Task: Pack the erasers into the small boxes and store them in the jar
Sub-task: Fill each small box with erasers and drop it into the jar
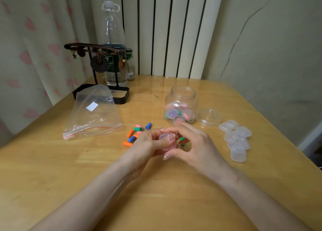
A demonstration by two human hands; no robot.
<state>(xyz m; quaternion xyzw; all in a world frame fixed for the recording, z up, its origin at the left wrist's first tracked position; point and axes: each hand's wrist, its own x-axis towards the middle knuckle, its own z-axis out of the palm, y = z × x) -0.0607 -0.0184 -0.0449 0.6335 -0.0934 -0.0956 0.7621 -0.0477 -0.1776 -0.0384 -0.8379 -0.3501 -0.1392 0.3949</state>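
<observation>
Both hands meet over the middle of the wooden table (174, 196). My left hand (148, 143) and my right hand (195, 143) together grip a small clear box (165, 136) with something pink inside. A green eraser (182, 139) shows between my right fingers. Several loose erasers (134, 135), orange, blue, green and pink, lie just left of my hands. The open clear jar (181, 105) stands behind, holding several filled small boxes. Its lid (208, 116) lies beside it on the right. A pile of empty small boxes (235, 138) sits at the right.
A clear zip bag (94, 116) lies at the left. Behind it stand a black jewellery stand (97, 70), a tall plastic bottle (114, 44) and a small glass bottle (130, 65). Curtains and a wall close off the table's far side.
</observation>
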